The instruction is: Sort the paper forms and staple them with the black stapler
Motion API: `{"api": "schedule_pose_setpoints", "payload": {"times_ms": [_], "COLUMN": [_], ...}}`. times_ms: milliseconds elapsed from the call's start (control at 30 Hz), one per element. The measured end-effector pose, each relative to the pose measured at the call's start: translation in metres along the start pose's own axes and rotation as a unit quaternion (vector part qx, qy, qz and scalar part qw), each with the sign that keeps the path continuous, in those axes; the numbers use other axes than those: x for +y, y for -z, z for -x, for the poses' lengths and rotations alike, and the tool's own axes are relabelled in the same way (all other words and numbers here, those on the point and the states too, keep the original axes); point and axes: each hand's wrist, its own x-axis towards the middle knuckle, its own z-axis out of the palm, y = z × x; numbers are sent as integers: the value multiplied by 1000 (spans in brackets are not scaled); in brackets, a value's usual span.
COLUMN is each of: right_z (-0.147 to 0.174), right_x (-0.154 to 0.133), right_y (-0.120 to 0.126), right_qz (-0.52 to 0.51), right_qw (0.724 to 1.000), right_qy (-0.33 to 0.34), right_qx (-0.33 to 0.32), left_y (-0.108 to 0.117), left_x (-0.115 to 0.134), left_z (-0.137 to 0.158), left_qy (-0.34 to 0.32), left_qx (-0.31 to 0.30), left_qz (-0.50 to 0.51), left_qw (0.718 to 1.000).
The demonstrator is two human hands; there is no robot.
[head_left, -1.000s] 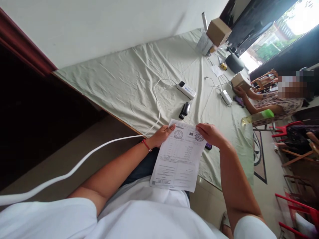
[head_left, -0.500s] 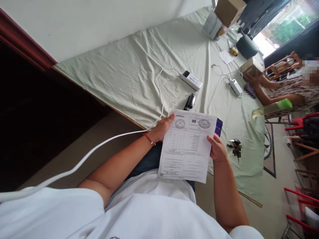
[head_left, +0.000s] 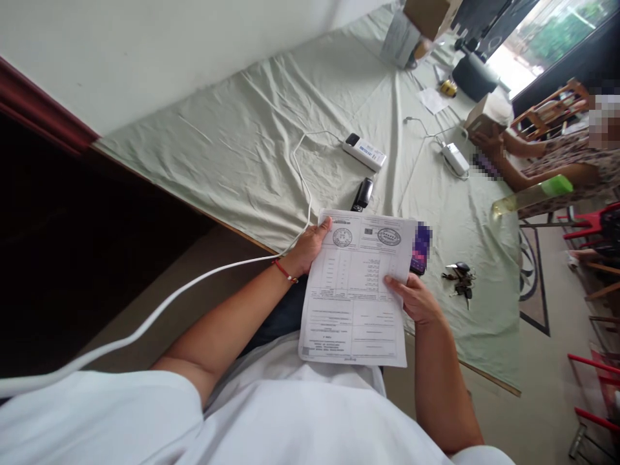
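A printed paper document with two round stamps spans the space between my hands, over my lap and the table's near edge. My left hand grips its far left edge, thumb on top and fingers hidden beneath. On the other side, my right hand pinches the right edge, its thumb lying on the print. A phone with a lit purple screen lies just beyond that hand, partly covered by the paper. Past the far edge of the sheet sits a small black object, its kind unclear.
A white power bank trails a white cable over the table edge. Keys lie right on the green tablecloth. Farther off are a white charger, a bottle, boxes and another person's hands.
My right thumb has slid inward and lower along the paper's right side. The document has shifted slightly left and toward me, and the camera view has turned a little.
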Motion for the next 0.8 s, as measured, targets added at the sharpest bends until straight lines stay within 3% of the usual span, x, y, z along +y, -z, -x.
{"api": "schedule_pose_setpoints", "payload": {"times_ms": [200,433,600,800], "right_z": [-3,-13,-16,-13], "right_x": [6,6,3,3], "right_y": [0,-9,-13,-9], "right_qz": [-20,-86,-119,-102], "right_qw": [999,986,982,983], "right_qy": [27,82,90,101], "right_qx": [30,113,113,117], "left_y": [-11,-13,-13,-18], "left_x": [9,14,6,11], "left_z": [10,41,49,52], "left_qy": [17,93,98,127], "left_qx": [-24,-57,-35,-75], "left_qz": [6,-82,-95,-85], "left_qw": [1000,991,990,985]}}
